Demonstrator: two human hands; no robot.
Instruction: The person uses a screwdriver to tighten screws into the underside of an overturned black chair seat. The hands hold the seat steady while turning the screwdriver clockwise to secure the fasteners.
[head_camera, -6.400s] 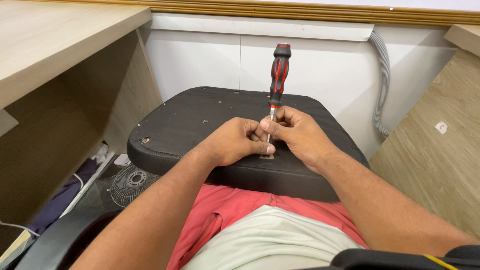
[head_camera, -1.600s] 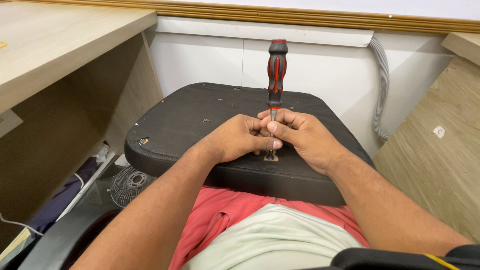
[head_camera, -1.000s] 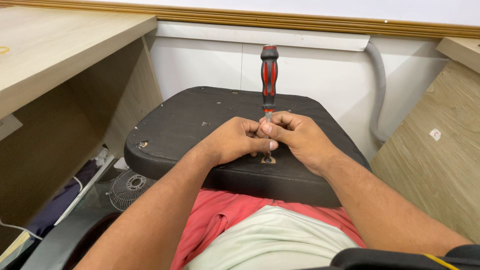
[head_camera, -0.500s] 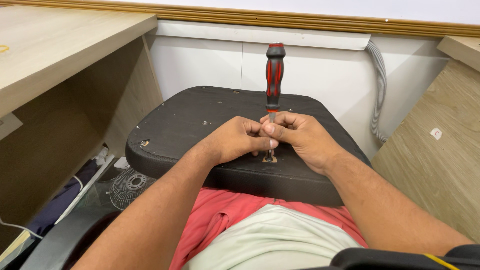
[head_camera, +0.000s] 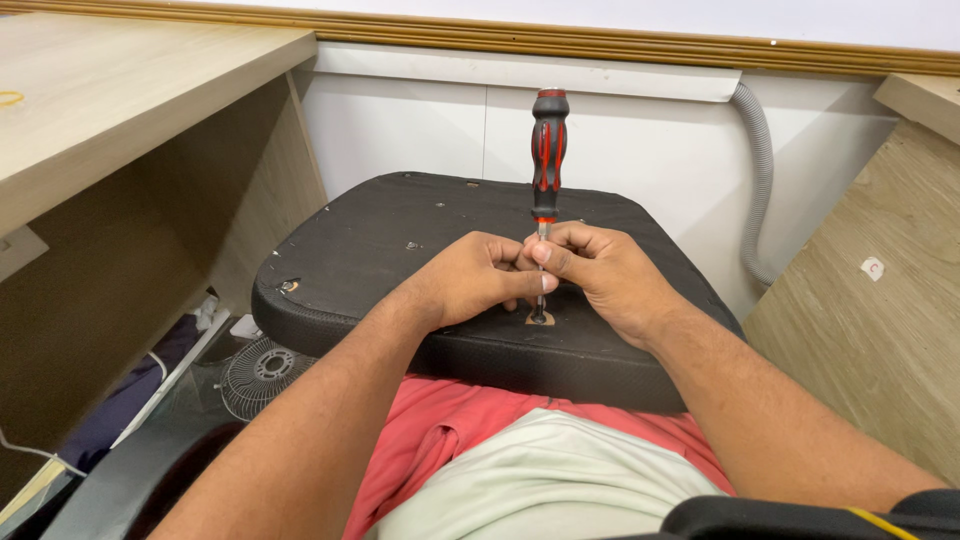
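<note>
Both hands meet at the middle of the black padded seat cushion lying across the lap. The left hand and right hand pinch the thin metal shaft of the red-and-black-handled screwdriver, fingers pressed together around it. It stands upright, tip in a small light-edged hole near the cushion's front edge.

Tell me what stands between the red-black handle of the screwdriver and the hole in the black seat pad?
In the head view, only the metal shaft runs between handle and hole. The left hand and right hand pinch that shaft from both sides.
</note>
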